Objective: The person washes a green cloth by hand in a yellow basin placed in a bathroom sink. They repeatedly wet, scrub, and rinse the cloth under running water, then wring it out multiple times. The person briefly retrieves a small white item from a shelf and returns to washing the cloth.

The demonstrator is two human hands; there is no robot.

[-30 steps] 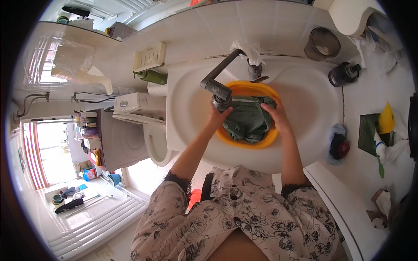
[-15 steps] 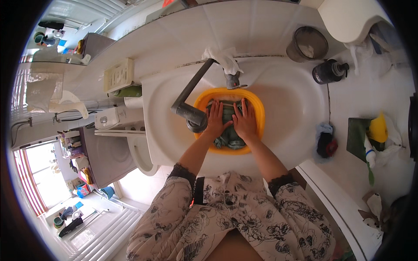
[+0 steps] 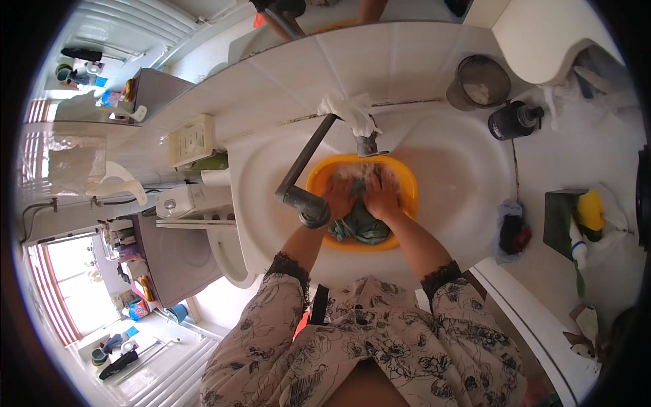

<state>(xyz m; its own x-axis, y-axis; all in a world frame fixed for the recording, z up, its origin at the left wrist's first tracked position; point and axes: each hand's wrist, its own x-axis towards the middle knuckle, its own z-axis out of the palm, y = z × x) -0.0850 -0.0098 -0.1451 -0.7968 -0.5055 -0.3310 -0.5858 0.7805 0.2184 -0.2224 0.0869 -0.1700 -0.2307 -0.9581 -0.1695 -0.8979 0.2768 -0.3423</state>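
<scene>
A yellow plastic basin (image 3: 413,195) sits in the white sink, with a wet grey-green cloth (image 3: 363,226) and frothy water in it. Both my hands are down in the basin on the cloth. My left hand (image 3: 340,195) lies at its left side, fingers stretched toward the far rim and blurred by suds. My right hand (image 3: 382,199) presses on the cloth at the right, its fingers pointing away and partly under the froth. A dark grey swivel spout (image 3: 305,156) reaches over the basin's left edge, close above my left wrist.
The white sink (image 3: 468,183) surrounds the basin. Behind stands a faucet lever (image 3: 368,146) with white plastic wrapped near it. At right are a dark translucent cup (image 3: 478,85), a black pump bottle (image 3: 514,121) and a bundle of dark cloth (image 3: 513,230). A cream soap rack (image 3: 192,141) stands left.
My hands have pushed away toward the far side of the basin. Froth now covers the fingertips, and more cloth shows on the near side. The whole view has shifted slightly.
</scene>
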